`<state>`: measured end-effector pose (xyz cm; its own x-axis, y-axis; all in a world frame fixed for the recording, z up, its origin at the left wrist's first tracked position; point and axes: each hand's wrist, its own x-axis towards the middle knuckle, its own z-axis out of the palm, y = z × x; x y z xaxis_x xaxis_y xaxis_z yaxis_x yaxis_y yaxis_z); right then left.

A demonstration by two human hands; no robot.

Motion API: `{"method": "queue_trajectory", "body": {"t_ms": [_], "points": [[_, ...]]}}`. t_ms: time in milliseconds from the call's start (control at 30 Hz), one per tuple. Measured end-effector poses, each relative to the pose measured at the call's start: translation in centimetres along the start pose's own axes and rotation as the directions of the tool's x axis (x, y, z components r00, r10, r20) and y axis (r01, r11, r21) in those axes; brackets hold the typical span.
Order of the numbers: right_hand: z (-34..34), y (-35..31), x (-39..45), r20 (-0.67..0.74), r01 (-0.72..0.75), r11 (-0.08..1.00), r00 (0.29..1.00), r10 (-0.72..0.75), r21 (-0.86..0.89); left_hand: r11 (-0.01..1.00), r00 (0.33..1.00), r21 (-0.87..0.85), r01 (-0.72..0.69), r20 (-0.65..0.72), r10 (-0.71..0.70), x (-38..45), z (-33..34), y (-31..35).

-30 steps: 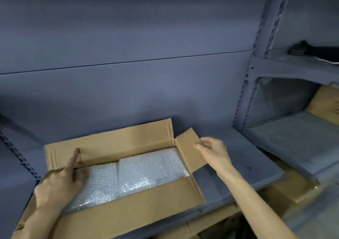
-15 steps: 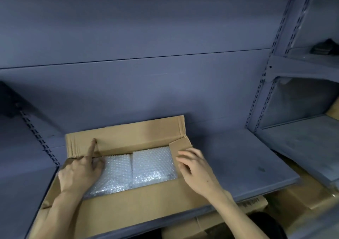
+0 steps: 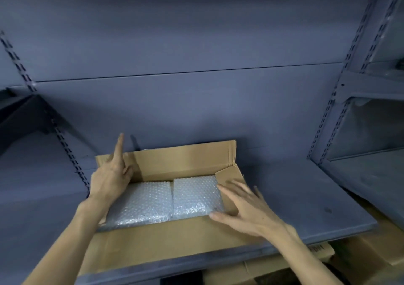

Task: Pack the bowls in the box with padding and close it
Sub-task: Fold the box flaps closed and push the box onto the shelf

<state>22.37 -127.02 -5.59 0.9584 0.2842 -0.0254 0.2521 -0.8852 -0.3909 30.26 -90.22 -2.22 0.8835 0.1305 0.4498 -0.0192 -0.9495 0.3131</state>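
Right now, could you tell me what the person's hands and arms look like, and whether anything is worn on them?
Both arms are bare right to the frame's lower edge: no sleeves show. The left hand and right hand wear no gloves, and no rings, watch or bracelet can be seen.

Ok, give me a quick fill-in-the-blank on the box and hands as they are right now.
1. The cardboard box sits on a grey ____.
2. Inside it lie ____ bundles of bubble wrap, side by side.
3. The right hand lies with spread fingers on the box's ____ end flap.
4. The left hand points its index finger ____.

Missing words: shelf; two; right; upward
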Motion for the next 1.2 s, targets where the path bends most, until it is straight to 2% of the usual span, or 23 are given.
{"method": "queue_trajectory", "body": {"t_ms": [100, 200, 267, 400, 533, 633, 733, 833, 933, 1033, 1100, 1200], "points": [[-1.7, -0.8, -0.7, 0.276, 0.024, 0.998, 0.961, -0.009, -0.051, 0.998, 0.995, 0.057, 0.027, 0.091, -0.033, 0.4, 0.4, 0.4], [-2.1, -1.6, -1.3, 0.404, 0.080, 0.994, 0.914, -0.043, -0.077, 0.993, 0.981, 0.111, 0.051, 0.182, -0.071, 0.1, 0.7, 0.4], [-1.9, -1.9, -1.4, 0.439, 0.113, 0.986, 0.897, -0.048, -0.123, 0.990, 0.977, 0.125, 0.071, 0.192, -0.094, -0.2, 0.6, 0.4], [-1.6, -2.0, -1.3, 0.411, 0.109, 0.979, 0.911, -0.030, -0.170, 0.993, 0.990, 0.091, 0.080, 0.108, -0.089, -1.4, 0.1, 0.9], [-2.8, -1.9, -1.2, 0.381, 0.026, 0.997, 0.925, 0.004, -0.075, 0.997, 0.997, 0.049, 0.059, 0.054, -0.062, -3.4, -0.8, 1.4], [-3.4, -2.2, -1.4, 0.320, -0.042, 0.999, 0.946, 0.048, -0.026, 0.986, 0.991, 0.145, 0.087, 0.090, -0.101, -4.5, -2.0, 1.1], [-3.6, -2.8, -1.7, 0.081, 0.061, 0.995, 0.995, -0.054, -0.076, 0.970, 0.972, 0.240, 0.029, 0.219, -0.083, -5.6, -2.9, 0.7], [-4.3, -3.4, -1.7, -0.109, 0.144, 0.962, 0.979, -0.173, -0.230, 0.951, 0.944, 0.310, -0.014, 0.317, -0.089, -6.2, -3.3, 0.3], [-4.6, -3.9, -1.7, -0.197, 0.111, 0.954, 0.965, -0.170, -0.280, 0.974, 0.883, 0.225, -0.002, 0.457, -0.104, -5.3, -3.7, 0.2], [-4.2, -4.3, -1.7, -0.311, 0.044, 0.949, 0.939, -0.146, -0.314, 0.991, 0.825, 0.066, 0.120, 0.548, -0.137, -4.6, -4.5, 0.2], [-3.5, -4.4, -1.5, -0.380, 0.030, 0.944, 0.911, -0.161, -0.329, 0.979, 0.787, 0.061, 0.192, 0.587, -0.191, -4.4, -5.0, 0.5], [-2.9, -4.2, -1.2, -0.427, 0.059, 0.930, 0.877, -0.222, -0.362, 0.973, 0.762, 0.128, 0.193, 0.605, -0.231, -4.1, -5.6, 1.4]]}}
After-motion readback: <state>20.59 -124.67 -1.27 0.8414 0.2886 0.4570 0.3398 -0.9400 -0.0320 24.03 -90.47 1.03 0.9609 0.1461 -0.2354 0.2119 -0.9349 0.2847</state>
